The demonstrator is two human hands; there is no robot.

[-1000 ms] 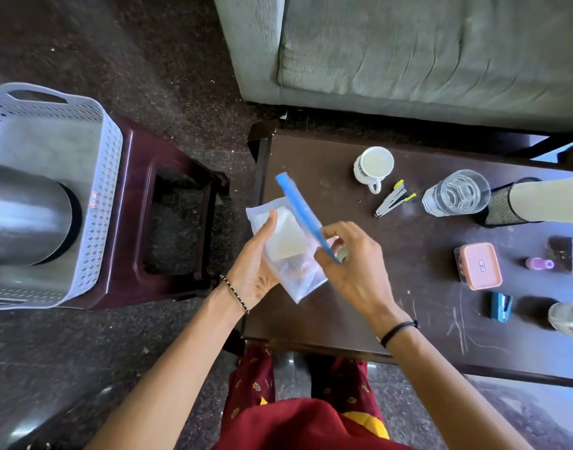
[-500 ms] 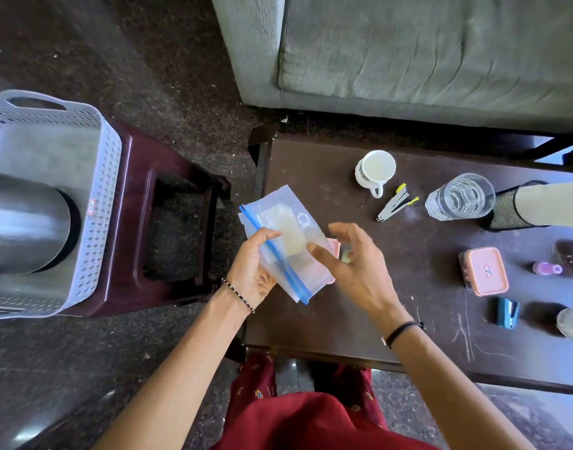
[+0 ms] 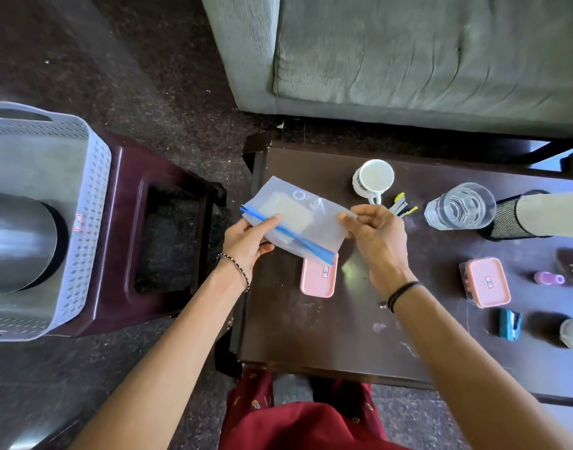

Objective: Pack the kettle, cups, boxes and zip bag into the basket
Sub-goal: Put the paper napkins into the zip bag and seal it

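Dark and scuffed, the low wooden table point(image 3: 359, 336) stands before a grey-green sofa point(image 3: 424, 60), and over its left end the zip bag point(image 3: 307, 222) is held clear of the wood. It is a limp, translucent plastic pouch with a pale flat pad visible inside, and its blue zip strip point(image 3: 288, 235) runs slantwise from upper left to lower right. The strip's upper end is pinched under the thumb of the left hand point(image 3: 249, 246), while the opposite corner is nipped between the thumb and curled fingers of the right hand point(image 3: 372, 235), so the bag is stretched between the two. The white perforated plastic basket point(image 3: 93, 203) lies well to the left on a maroon plastic stool point(image 3: 168, 241), hence the left hand is judged the nearer carrier. A steel kettle point(image 3: 18, 241) is already lodged inside the basket. Partly under the bag, a pink-lidded box point(image 3: 317, 280) rests on the table; a second pink box point(image 3: 486, 282), a white ceramic cup point(image 3: 372, 178) and a clear faceted glass point(image 3: 458, 206) are set apart to the right, not yet packed.
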